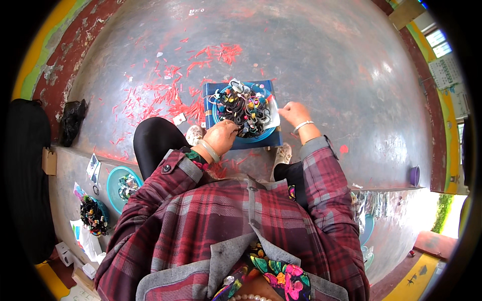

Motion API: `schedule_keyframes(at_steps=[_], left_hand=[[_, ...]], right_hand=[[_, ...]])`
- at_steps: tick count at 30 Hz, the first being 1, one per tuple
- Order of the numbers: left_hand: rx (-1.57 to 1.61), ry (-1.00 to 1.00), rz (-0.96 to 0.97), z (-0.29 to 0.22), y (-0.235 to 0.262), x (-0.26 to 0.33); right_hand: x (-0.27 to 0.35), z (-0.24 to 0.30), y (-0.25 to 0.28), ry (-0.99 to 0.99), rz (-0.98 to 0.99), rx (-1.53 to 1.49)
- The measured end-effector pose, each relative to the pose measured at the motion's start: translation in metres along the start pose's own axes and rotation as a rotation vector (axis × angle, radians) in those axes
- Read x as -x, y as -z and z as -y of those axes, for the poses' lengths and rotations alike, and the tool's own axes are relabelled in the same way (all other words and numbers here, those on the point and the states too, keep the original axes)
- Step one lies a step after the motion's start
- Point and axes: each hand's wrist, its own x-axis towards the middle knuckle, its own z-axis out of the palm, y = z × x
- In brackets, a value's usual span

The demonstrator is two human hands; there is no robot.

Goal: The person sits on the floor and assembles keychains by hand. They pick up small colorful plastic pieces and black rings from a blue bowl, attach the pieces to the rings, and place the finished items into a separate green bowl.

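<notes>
Nearest, the person's plaid jacket [241, 226] fills the lower part of the view and covers most of the lap, so the 2 knees show only in part. Both sleeves run up toward a blue tray [240, 113] that sits between the feet on the grey floor [326, 60]. Its long axis runs left to right, slightly tilted, with the right end a little lower. On the tray lies a round blue plate [267, 134], heaped with a pile of hair ties [243, 108], mostly black with some coloured ones.

At the plate's near left rim, the left hand [221, 135] is curled, its fingers pinched in the dark ties; exactly which tie it grips is too tangled to make out. At the tray's right edge the right hand [293, 113] is loosely bent, fingertips at a white piece by the plate's rim; whether it grips it I cannot tell.

Farther off, red scraps [170, 95] are scattered across the floor past the tray's left edge.
</notes>
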Motion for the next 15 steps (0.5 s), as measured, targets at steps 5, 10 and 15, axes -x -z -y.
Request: schedule_keyframes(at_steps=[5,10,15], left_hand=[[0.023,0.001,0.008,-0.003,0.001,0.002],[0.024,-0.013,-0.022,0.005,-0.002,0.005],[0.013,-0.014,-0.036,0.002,0.001,0.005]], right_hand=[[-0.01,0.009,-0.02,-0.059,0.048,0.155],[-0.015,0.009,-0.028,-0.039,0.03,0.21],[-0.013,0.01,-0.028,-0.064,0.026,0.182]])
